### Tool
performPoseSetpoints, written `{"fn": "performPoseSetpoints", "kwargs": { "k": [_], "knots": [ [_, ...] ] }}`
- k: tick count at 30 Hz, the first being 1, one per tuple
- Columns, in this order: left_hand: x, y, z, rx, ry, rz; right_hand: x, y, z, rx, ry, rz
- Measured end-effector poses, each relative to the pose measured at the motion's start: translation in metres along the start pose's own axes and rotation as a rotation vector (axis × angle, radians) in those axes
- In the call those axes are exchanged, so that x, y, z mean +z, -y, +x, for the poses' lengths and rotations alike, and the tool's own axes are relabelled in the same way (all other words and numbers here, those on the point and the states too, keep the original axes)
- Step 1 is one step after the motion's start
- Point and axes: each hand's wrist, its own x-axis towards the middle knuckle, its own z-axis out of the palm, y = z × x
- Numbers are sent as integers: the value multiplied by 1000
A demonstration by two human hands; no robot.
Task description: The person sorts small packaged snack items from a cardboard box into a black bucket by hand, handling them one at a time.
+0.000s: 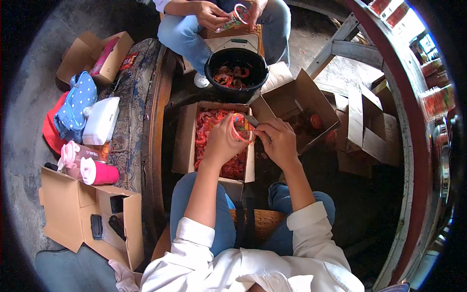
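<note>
My left hand [221, 135] is closed around a clear plastic cup [242, 128] with a red rim and coloured print, tilted with its mouth toward me. At the cup's far right side, my right hand [278, 138] pinches a small grey blade [251, 120] that looks like a knife; its handle is hidden in the fingers. Both hands are above a cardboard box [187, 141] filled with red plastic scraps [214, 119]. Beyond it stands a black bucket [237, 91] holding red ring-like pieces [233, 73].
Across from me, a seated person holds another clear cup [238, 15]. An open carton [311, 104] stands right of the scrap box, other cartons [365, 121] farther right beside a wooden frame [399, 68]. On the left, a patterned bench [129, 107] carries a pink tumbler [102, 173] and a white container [101, 120].
</note>
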Motion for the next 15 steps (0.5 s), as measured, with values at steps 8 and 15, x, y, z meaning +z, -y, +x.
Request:
{"fn": "performPoseSetpoints", "kwargs": {
  "k": [8, 15],
  "knots": [
    [-13, -13, 1, -6, 11, -48, 0, -1, 1, -13, 20, 9],
    [-13, -15, 2, 74, 105, -160, -9, -22, -2, 58, 11, -43]
  ]
}}
